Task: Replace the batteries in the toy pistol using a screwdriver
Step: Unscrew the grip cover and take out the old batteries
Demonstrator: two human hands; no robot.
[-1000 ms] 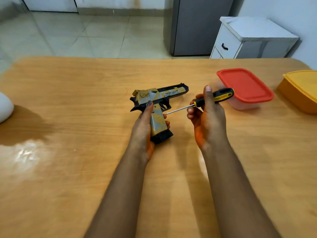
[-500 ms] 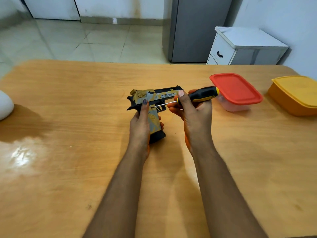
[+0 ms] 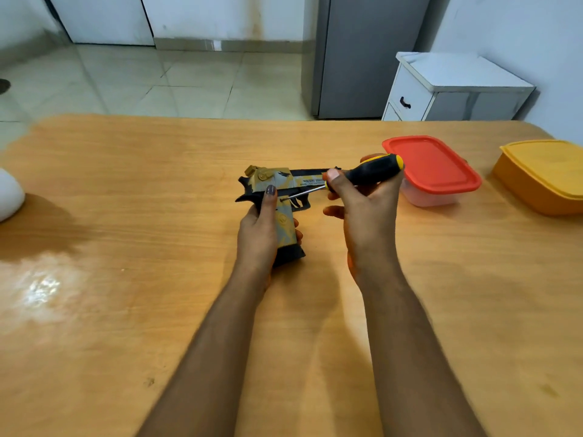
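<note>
A gold, grey and black toy pistol (image 3: 284,184) is held above the wooden table, barrel pointing right and grip toward me. My left hand (image 3: 259,231) wraps the grip, thumb lying up along its side. My right hand (image 3: 362,209) holds a screwdriver (image 3: 372,170) with a black and yellow handle. Its thin metal shaft slants down to the left, and the tip touches the pistol's side just above the grip, beside my left thumb. The batteries are not visible.
A clear container with a red lid (image 3: 432,168) stands just right of my right hand. An orange tub (image 3: 542,175) sits at the table's far right edge. A white object (image 3: 9,193) lies at the left edge. Beyond the table (image 3: 157,184) stand a white cabinet (image 3: 448,86) and a grey fridge.
My right hand has brought the screwdriver leftward, so its tip now rests on the pistol's side above the grip. The left hand keeps its hold on the grip.
</note>
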